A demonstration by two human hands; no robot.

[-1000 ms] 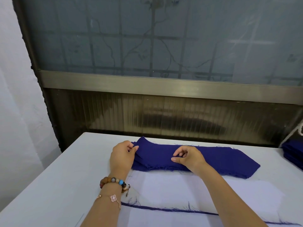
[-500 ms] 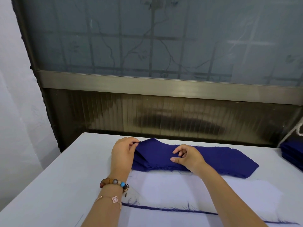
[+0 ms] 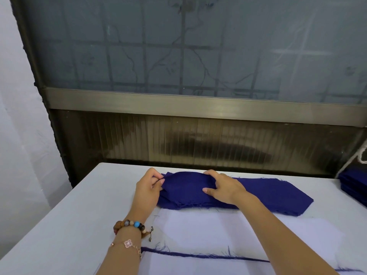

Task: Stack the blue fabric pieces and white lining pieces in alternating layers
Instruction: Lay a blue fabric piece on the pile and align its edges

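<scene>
1. Head view: the blue pile lies across the far part of the white table, its long axis running left to right. Both hands work at its left end.
2. The left hand pinches the left tip of the top blue piece between thumb and fingertips.
3. The right hand grips the same piece a little further right, fingers curled over its far edge and thumb on the near side. The cloth humps up between the two hands.
4. The white lining lies flat just on the near side of the pile, parallel to it. A frayed blue edge shows beneath its near border, so layers appear to be stacked there already.
5. Judged from this, the coming move is a short pull towards the body, with the piece kept lengthwise. Most of its length trails to the right, beyond the right hand.
6. The blue cloth is matte, woven and limp, with ragged thready edges; it will likely sag and cling to the pieces below. The lining looks thin, smooth and pale.
7. A second blue stack sits at the table's right edge.
</scene>
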